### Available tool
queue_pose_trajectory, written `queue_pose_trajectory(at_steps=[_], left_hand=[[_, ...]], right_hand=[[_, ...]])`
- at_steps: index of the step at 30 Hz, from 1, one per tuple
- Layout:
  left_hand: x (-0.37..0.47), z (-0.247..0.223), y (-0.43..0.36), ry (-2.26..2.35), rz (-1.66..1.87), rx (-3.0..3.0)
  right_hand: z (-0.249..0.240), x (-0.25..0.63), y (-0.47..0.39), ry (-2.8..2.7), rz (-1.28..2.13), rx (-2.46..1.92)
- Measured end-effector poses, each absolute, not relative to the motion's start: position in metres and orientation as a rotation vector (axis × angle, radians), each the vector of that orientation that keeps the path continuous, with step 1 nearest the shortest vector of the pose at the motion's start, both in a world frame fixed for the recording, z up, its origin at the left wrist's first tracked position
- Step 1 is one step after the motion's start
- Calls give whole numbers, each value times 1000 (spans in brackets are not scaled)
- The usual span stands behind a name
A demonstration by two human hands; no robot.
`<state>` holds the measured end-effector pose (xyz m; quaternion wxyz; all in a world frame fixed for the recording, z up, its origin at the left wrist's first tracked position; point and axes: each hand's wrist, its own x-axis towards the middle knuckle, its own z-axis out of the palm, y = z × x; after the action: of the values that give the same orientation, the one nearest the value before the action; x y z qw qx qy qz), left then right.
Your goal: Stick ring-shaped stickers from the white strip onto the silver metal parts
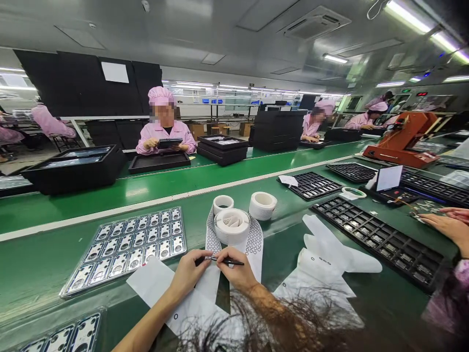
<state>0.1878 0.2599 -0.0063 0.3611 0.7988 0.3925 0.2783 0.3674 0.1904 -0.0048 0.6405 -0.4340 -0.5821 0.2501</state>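
1. Nearest, strands of dark hair [278, 318] hang across the bottom of the view and lie over the wrists; they could hide the fine work or brush the sticky strip.
2. Both hands meet at the near edge of the green counter [44, 264]. The right hand [236, 269] is closed around thin black tweezers [229, 262], tips pointing left. The left hand [188, 271] pinches and presses the white perforated sticker strip [252, 239] just by those tips. With the fingers so close together, a small ring sticker could fold onto itself, stick to a fingertip, or tear if the strip lifts.
3. Loose white backing paper sheets [154, 288] lie under the left forearm; a sliding arm could drag them and shift the strip.
4. Left of the hands, the clear plastic tray of small metal camera frames [128, 247] sits near; an elbow nudge might jostle parts out of their pockets.
5. Just beyond the hands, the white sticker roll [232, 225] feeds the strip, with two smaller white tape rolls [262, 204] behind it. A hard pull could topple or unwind it.
6. Right, a co-worker's hands [449, 225] work over a black compartment tray [381, 239]; the white cut paper scraps [330, 259] between could drift into either workspace.
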Motion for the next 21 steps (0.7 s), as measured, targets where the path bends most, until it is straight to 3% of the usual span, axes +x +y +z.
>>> queue_pose_trajectory(at_steps=[21], left_hand=[[189, -11, 280, 1127, 787, 1935]], right_hand=[[-1, 368, 201, -1285, 535, -1079]])
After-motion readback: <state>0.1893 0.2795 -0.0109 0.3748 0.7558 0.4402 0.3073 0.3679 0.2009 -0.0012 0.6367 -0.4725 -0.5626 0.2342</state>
